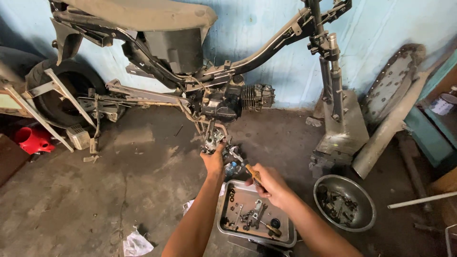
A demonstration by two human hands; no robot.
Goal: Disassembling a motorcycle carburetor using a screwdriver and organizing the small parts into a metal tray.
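Where gripped — grimy metal carburetor [213, 141]

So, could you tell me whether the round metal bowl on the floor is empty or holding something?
Holding something: the round metal bowl sits upright with dark small parts heaped in its bottom.

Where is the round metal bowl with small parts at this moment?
In the head view, the round metal bowl sits on the floor at lower right, right of the rectangular metal tray and just below the base of the upright fork stand.
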